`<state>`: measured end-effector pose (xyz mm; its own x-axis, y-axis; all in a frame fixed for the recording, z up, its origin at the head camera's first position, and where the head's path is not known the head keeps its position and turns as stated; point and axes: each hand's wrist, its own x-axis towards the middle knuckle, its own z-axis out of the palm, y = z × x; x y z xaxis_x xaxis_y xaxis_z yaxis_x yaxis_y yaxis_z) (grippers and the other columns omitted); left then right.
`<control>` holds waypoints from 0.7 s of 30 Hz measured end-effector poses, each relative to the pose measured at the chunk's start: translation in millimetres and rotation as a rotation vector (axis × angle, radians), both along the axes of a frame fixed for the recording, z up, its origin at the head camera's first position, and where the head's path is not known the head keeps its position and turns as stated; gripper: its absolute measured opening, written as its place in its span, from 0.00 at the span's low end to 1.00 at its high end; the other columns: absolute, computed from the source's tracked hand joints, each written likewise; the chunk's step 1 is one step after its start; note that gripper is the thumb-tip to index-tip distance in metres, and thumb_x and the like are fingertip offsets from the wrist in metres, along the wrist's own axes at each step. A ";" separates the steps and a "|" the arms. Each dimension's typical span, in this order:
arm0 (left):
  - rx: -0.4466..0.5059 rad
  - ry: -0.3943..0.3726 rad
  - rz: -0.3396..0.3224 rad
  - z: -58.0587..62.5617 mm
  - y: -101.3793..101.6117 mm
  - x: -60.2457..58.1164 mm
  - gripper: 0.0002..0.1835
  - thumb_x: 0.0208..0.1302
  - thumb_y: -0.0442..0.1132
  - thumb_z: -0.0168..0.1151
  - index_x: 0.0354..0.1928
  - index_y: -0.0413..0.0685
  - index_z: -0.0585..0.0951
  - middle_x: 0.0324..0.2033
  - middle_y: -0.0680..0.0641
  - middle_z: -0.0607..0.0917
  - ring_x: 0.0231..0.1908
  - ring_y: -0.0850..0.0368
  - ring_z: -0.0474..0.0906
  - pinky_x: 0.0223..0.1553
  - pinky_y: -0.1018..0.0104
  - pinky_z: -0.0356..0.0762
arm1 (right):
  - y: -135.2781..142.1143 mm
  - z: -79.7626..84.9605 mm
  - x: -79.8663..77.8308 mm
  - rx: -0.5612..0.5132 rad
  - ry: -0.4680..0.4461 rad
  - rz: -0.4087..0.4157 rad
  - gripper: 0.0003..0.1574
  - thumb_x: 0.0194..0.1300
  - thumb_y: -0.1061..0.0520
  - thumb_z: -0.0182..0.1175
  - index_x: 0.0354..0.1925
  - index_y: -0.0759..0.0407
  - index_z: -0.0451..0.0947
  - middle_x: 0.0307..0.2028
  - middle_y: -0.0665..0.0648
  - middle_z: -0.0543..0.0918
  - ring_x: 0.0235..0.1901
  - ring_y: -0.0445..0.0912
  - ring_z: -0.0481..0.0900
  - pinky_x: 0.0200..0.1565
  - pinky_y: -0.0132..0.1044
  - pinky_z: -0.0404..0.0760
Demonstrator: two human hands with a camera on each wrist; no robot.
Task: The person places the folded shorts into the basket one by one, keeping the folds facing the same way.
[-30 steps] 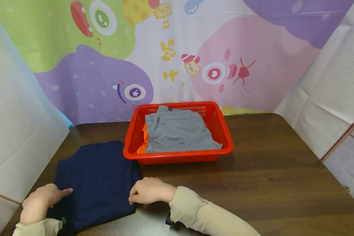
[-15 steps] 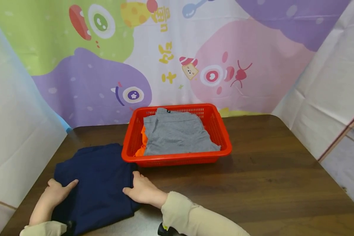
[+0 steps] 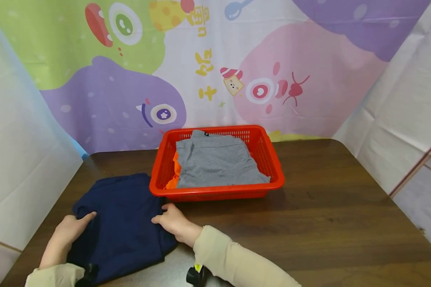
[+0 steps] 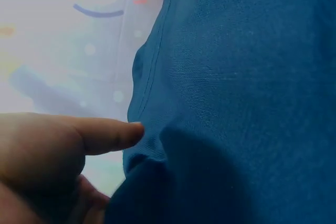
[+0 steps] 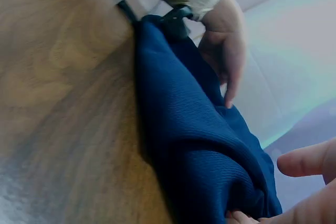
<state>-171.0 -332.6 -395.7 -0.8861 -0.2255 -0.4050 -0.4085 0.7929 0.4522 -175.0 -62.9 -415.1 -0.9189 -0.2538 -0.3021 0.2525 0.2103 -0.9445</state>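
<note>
A folded navy-blue garment (image 3: 123,227) lies at the left front of the table; its exact kind does not show. My left hand (image 3: 66,233) grips its left edge, thumb on top and the other fingers mostly hidden beneath; the cloth bunches by this thumb (image 4: 118,135) in the left wrist view. At the opposite edge my right hand (image 3: 176,223) holds the cloth, thumb above and fingertips tucked under the fold, as the right wrist view shows at the fingers (image 5: 242,217). The garment's side (image 5: 178,103) looks raised and bulging there.
Just behind the garment stands a red plastic basket (image 3: 215,194), its near left corner right at the cloth. Inside lie a grey folded garment (image 3: 219,161) and something orange (image 3: 174,175). Brown wooden tabletop (image 3: 327,207) extends right. A printed curtain (image 3: 208,111) hangs behind.
My right hand has gone from curled at the garment's right edge to thumb over, fingers under. My left hand has slid forward along the left edge, which now curls up.
</note>
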 end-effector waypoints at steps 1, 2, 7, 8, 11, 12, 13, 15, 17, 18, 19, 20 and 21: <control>-0.010 -0.009 -0.014 -0.5 0.1 -0.1 0.49 0.64 0.59 0.36 0.54 0.06 0.48 0.53 0.13 0.55 0.52 0.21 0.59 0.50 0.41 0.67 | -0.3 -0.4 -1.3 -0.020 -0.022 -0.004 0.30 0.52 0.61 0.61 0.54 0.67 0.65 0.50 0.62 0.73 0.46 0.54 0.73 0.51 0.45 0.71; -0.024 -0.011 -0.029 -1.0 0.1 -0.1 0.48 0.65 0.59 0.36 0.54 0.06 0.50 0.52 0.13 0.56 0.51 0.21 0.60 0.49 0.41 0.68 | -0.5 -0.5 -2.6 -0.033 -0.041 -0.005 0.30 0.53 0.60 0.61 0.53 0.67 0.65 0.50 0.62 0.72 0.44 0.53 0.73 0.49 0.45 0.72; 0.017 -0.016 -0.027 -2.4 1.0 -0.5 0.49 0.64 0.61 0.36 0.54 0.07 0.52 0.53 0.14 0.58 0.50 0.22 0.63 0.47 0.42 0.70 | -1.5 -1.1 -6.5 -0.070 -0.125 0.024 0.35 0.54 0.58 0.61 0.57 0.72 0.62 0.54 0.62 0.70 0.43 0.53 0.72 0.50 0.47 0.72; 0.035 -0.020 -0.021 -2.5 1.1 -0.6 0.50 0.64 0.62 0.36 0.55 0.08 0.52 0.53 0.15 0.57 0.50 0.23 0.63 0.46 0.42 0.70 | -1.9 -1.2 -6.8 -0.074 -0.138 0.034 0.37 0.55 0.58 0.61 0.58 0.73 0.61 0.54 0.63 0.70 0.45 0.53 0.72 0.51 0.47 0.72; 0.097 -0.038 -0.005 -3.3 1.0 -0.5 0.54 0.61 0.67 0.35 0.57 0.10 0.52 0.54 0.16 0.58 0.51 0.24 0.65 0.44 0.44 0.72 | -3.2 -0.9 -7.2 -0.075 -0.156 0.056 0.41 0.56 0.57 0.61 0.61 0.75 0.57 0.58 0.64 0.68 0.49 0.54 0.72 0.55 0.48 0.69; 0.119 -0.045 0.003 -3.6 0.6 -0.6 0.55 0.60 0.69 0.35 0.57 0.11 0.53 0.54 0.16 0.58 0.50 0.25 0.66 0.43 0.45 0.73 | -3.5 -0.7 -7.1 -0.075 -0.159 0.061 0.42 0.56 0.57 0.61 0.62 0.75 0.57 0.58 0.64 0.67 0.49 0.54 0.71 0.56 0.48 0.68; 0.139 -0.053 0.012 -4.1 0.4 -0.3 0.56 0.59 0.70 0.36 0.57 0.12 0.54 0.54 0.17 0.59 0.49 0.26 0.68 0.43 0.46 0.74 | -3.9 -0.4 -7.1 -0.071 -0.159 0.062 0.42 0.55 0.56 0.61 0.62 0.75 0.57 0.58 0.64 0.67 0.49 0.54 0.71 0.56 0.48 0.68; 0.180 -0.054 0.027 -5.1 -0.2 -0.1 0.55 0.59 0.70 0.37 0.58 0.14 0.56 0.54 0.18 0.62 0.45 0.30 0.72 0.41 0.49 0.75 | -4.1 -0.2 -7.1 -0.063 -0.155 0.067 0.42 0.55 0.56 0.62 0.61 0.75 0.57 0.57 0.63 0.69 0.48 0.53 0.72 0.55 0.47 0.69; 0.221 -0.054 0.039 -5.6 -0.4 0.3 0.54 0.58 0.70 0.39 0.59 0.17 0.56 0.53 0.20 0.65 0.42 0.36 0.76 0.39 0.51 0.76 | -3.8 -0.5 -7.1 -0.060 -0.153 0.069 0.42 0.55 0.56 0.62 0.61 0.75 0.57 0.55 0.63 0.69 0.45 0.52 0.74 0.53 0.46 0.71; 0.241 -0.052 0.042 -5.6 -0.4 0.7 0.54 0.59 0.70 0.39 0.60 0.18 0.56 0.52 0.21 0.66 0.40 0.39 0.77 0.38 0.52 0.76 | -3.5 -0.9 -7.1 -0.059 -0.156 0.068 0.42 0.55 0.56 0.62 0.61 0.75 0.57 0.55 0.64 0.69 0.44 0.52 0.74 0.52 0.46 0.72; 0.260 -0.050 0.044 -5.4 -0.3 1.4 0.53 0.59 0.70 0.39 0.61 0.19 0.55 0.52 0.21 0.66 0.39 0.41 0.78 0.38 0.52 0.77 | -3.2 -1.4 -7.2 -0.055 -0.157 0.068 0.42 0.55 0.56 0.62 0.61 0.75 0.57 0.55 0.64 0.69 0.44 0.52 0.74 0.51 0.45 0.73; 0.276 -0.045 0.047 -5.0 -0.1 2.3 0.53 0.59 0.69 0.40 0.62 0.20 0.53 0.52 0.22 0.67 0.38 0.44 0.78 0.38 0.52 0.77 | -2.8 -1.9 -7.3 -0.049 -0.156 0.069 0.42 0.55 0.56 0.62 0.61 0.75 0.57 0.55 0.64 0.69 0.44 0.53 0.74 0.51 0.45 0.73; 0.288 -0.041 0.053 -4.1 0.5 3.4 0.53 0.59 0.69 0.40 0.63 0.21 0.53 0.53 0.22 0.67 0.38 0.46 0.78 0.38 0.52 0.77 | -2.5 -2.4 -7.4 -0.045 -0.157 0.070 0.42 0.55 0.56 0.62 0.61 0.75 0.57 0.56 0.64 0.69 0.45 0.53 0.74 0.52 0.46 0.72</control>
<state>-167.7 -332.1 -399.8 -0.8579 -0.1415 -0.4940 -0.4681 0.6117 0.6377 -182.3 -65.4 -417.5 -0.8410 -0.3317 -0.4275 0.3840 0.1906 -0.9034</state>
